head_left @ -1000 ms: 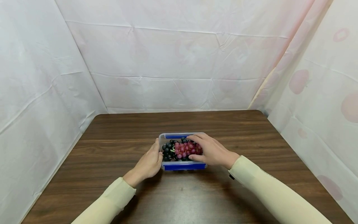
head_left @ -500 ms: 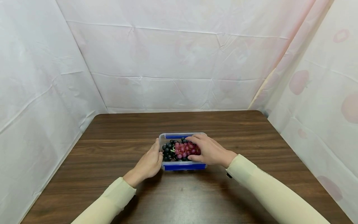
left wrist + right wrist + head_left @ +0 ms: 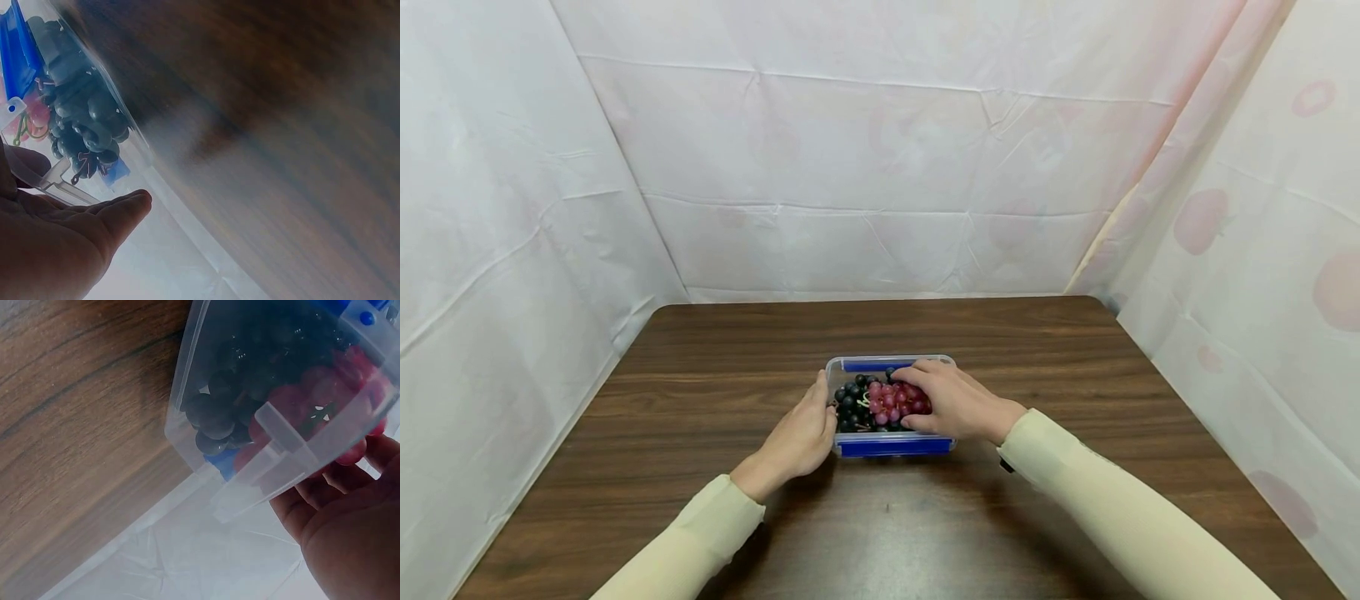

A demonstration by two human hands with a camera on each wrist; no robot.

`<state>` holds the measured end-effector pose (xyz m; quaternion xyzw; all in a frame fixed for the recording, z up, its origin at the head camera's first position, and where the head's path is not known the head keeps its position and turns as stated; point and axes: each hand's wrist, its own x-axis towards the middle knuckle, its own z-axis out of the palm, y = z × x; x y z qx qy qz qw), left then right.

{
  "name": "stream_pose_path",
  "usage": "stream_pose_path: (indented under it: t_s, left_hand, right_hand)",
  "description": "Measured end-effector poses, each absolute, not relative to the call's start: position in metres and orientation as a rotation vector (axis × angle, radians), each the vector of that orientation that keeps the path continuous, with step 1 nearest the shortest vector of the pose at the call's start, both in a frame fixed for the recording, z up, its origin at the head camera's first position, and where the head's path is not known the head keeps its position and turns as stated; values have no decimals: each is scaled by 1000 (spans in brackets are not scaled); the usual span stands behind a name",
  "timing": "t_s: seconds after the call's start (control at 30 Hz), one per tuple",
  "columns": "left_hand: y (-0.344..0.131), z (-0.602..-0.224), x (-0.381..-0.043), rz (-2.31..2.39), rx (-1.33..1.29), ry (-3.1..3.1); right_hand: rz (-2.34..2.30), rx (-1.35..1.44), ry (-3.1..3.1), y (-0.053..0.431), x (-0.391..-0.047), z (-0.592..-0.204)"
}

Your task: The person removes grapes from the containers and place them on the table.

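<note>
A clear plastic food container (image 3: 895, 437) with blue latches sits mid-table. Dark grapes (image 3: 847, 404) fill its left part and show along its bottom. On top of them lies a bunch of red grapes (image 3: 895, 402). My left hand (image 3: 797, 433) holds the container's left wall, its fingers straight along the outside and the thumb (image 3: 32, 164) at the rim. My right hand (image 3: 958, 402) reaches over the right rim and grips the red bunch between thumb and fingers, hiding its right end. In the right wrist view, curled fingers (image 3: 331, 490) are right at the red grapes (image 3: 353, 452).
The brown wood-grain table (image 3: 760, 333) has rounded far corners. White sheeting (image 3: 865, 167) hangs behind it and on both sides; the right side (image 3: 1247, 250) bears faint pink fruit prints.
My right hand has shifted slightly left over the container, covering more of the red bunch's right end. The left hand and the container have stayed in place.
</note>
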<state>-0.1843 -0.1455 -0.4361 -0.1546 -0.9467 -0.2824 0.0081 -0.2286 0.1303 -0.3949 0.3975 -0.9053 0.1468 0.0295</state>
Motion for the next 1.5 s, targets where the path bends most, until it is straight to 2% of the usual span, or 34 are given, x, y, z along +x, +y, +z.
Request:
stream_pose_path:
  t_s: [0.97,1.5]
  left_hand:
    - [-144,-434,-184,-888,-477,-2980]
    - [-144,-432,-183,-894,-462,-2993]
  right_hand:
    - [560,1366,-2706,127,-235,-406]
    - [623,1287,-2772,128,-234,-405]
